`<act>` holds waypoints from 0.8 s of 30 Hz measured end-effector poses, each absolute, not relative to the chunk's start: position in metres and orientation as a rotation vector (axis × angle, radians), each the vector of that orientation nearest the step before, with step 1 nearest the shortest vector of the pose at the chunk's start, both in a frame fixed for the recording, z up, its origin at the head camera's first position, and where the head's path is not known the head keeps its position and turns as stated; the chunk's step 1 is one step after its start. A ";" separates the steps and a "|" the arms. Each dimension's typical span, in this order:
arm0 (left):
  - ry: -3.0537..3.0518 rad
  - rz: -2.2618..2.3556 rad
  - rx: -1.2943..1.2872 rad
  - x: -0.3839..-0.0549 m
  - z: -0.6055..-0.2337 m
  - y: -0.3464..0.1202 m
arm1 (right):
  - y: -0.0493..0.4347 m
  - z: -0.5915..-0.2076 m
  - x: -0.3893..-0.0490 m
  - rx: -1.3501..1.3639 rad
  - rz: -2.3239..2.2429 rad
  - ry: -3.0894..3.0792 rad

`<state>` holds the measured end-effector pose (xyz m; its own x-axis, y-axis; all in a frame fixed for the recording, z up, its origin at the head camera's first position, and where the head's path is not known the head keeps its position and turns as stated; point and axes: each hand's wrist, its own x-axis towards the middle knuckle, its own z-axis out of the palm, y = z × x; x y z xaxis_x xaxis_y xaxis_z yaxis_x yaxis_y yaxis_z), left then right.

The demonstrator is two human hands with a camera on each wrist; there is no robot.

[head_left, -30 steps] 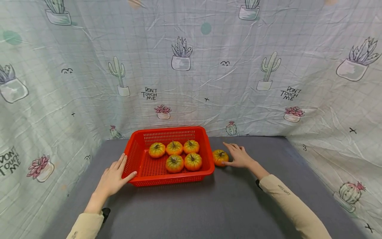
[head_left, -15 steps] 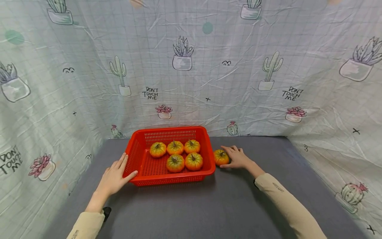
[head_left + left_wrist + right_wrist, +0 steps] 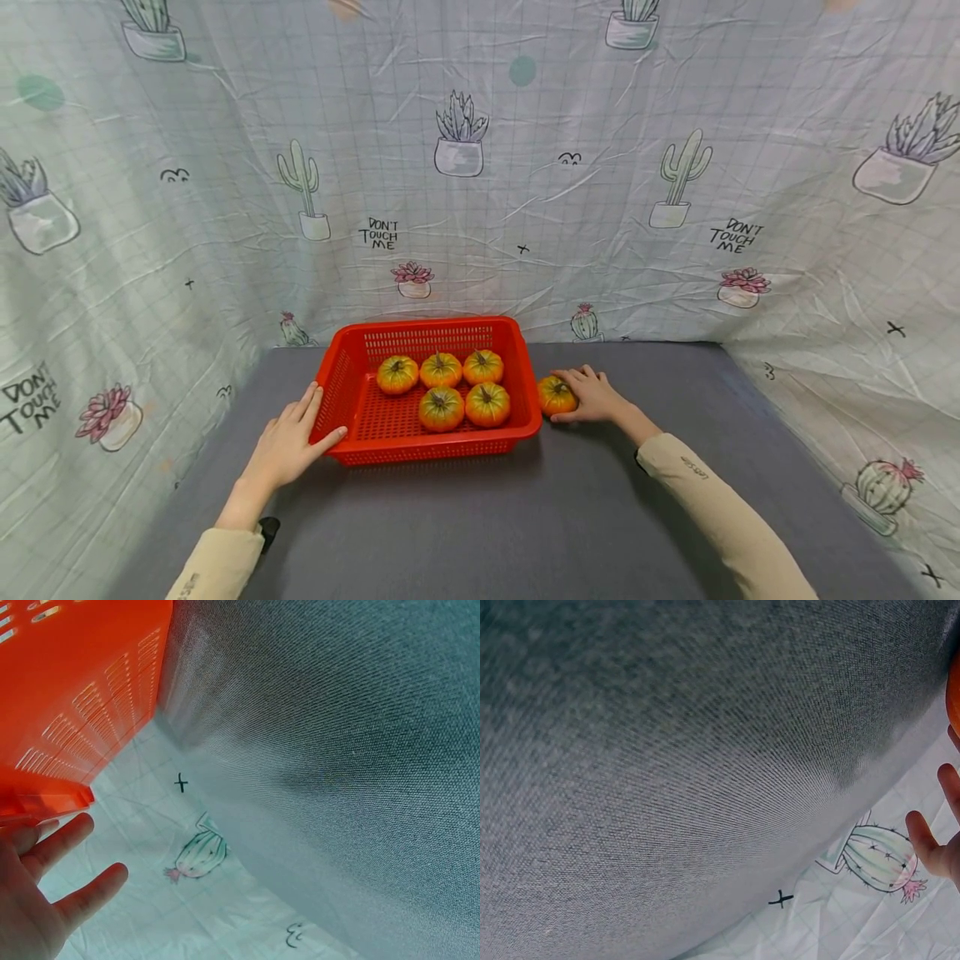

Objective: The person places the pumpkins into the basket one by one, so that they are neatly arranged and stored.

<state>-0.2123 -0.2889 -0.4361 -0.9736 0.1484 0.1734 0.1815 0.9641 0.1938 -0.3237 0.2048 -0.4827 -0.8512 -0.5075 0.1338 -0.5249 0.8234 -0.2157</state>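
A red plastic basket (image 3: 427,451) (image 3: 67,690) with slotted walls stands on the table and holds several small orange-yellow pumpkins (image 3: 441,409), all grouped toward its right part. My left hand (image 3: 281,446) (image 3: 34,892) rests on the basket's left rim, fingers straight and spread, thumb at the front left corner. Just outside the right wall lies one more pumpkin (image 3: 553,398) (image 3: 953,694). My right hand (image 3: 595,397) grips it from the right, thumb in front and fingers over its far side. The right wrist view catches only some fingertips (image 3: 922,836) and the pumpkin's edge.
Dark grey cloth covers the table (image 3: 450,533). A pale curtain (image 3: 525,167) printed with cacti hangs behind the basket and along both sides. The basket's back edge is close to it.
My right hand has moved left and its fingers have closed round the pumpkin outside the basket. The left hand and the basket have stayed where they were.
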 end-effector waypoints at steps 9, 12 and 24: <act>-2.951 -0.319 -0.249 -0.212 -0.437 -0.290 | 0.207 -0.486 -0.325 0.816 0.369 -2.908; -2.954 -0.322 -0.249 -0.211 -0.437 -0.290 | 0.207 -0.486 -0.324 0.821 0.366 -2.903; -2.958 -0.326 -0.253 -0.211 -0.435 -0.289 | 0.207 -0.474 -0.315 0.842 0.393 -2.842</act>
